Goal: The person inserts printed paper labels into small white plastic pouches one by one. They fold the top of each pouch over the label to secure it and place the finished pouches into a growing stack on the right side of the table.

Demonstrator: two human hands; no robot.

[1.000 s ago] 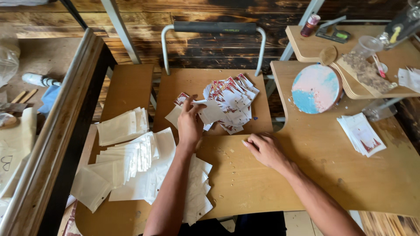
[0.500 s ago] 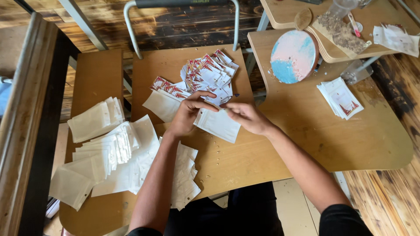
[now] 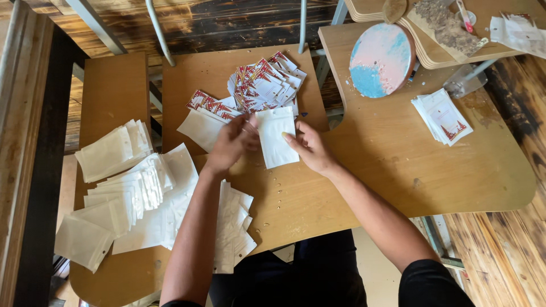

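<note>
Head view: both hands meet near the centre of the frame over a wooden desk [image 3: 296, 210]. The left hand [image 3: 230, 142] and the right hand [image 3: 310, 148] share one white pouch [image 3: 276, 136], held just above the desk top. The left fingers are closed on its left edge; the right hand pinches its right edge between thumb and fingertips. Whether anything is inside the pouch cannot be told.

The pouch looks very light, thin and limp, likely smooth plastic film, so it may slip and will bend if held at one corner only. Gripping the two long edges, as here, should keep it flat; the top edge would be the place to open it. It is not fragile, though it could crease.

It is a small upright rectangle, plain white and slightly see-through.

Just above the hands, towards the upper middle, lies a heap of red-and-white cards [image 3: 264, 85]. At the left of the frame, fanned stacks of empty pouches [image 3: 131, 187] cover the desk. In the upper right sit a round pink-and-blue board [image 3: 381, 59] and, below it, a small stack [image 3: 442, 116] of finished packs.
</note>
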